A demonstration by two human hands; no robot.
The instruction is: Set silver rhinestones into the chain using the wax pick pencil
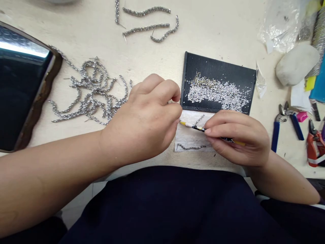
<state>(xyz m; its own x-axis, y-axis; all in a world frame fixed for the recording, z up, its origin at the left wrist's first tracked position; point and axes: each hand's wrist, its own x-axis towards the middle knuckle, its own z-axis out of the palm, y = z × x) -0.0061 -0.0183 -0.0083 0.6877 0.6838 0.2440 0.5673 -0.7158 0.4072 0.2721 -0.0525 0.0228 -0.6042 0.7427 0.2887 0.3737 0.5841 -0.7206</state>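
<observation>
My left hand [149, 115] is closed in a pinch above the edge of a white sheet [189, 135]. Bits of a silver beaded strand [174, 101] peek out at its fingertips; the rest is hidden. Between the thumb and fingers of my right hand [238, 137] is a slim pencil-like stick [200, 128], patterned in yellow, white and black. Its yellow end points at my left fingertips. On the sheet lie a short beaded piece [199, 119] and a longer beaded strand [191, 147]. Just beyond stands a black ribbed tray [218, 64] with loose silver beads [210, 93].
A tangled heap of beaded strands [91, 91] lies left, beside a dark framed screen or panel [22, 88]. Several thicker beaded lengths [147, 12] are at the back. Blue-handled pliers [276, 132], orange-handled cutters [313, 144], a pale stone-like lump [297, 64] and plastic bags [280, 25] sit right.
</observation>
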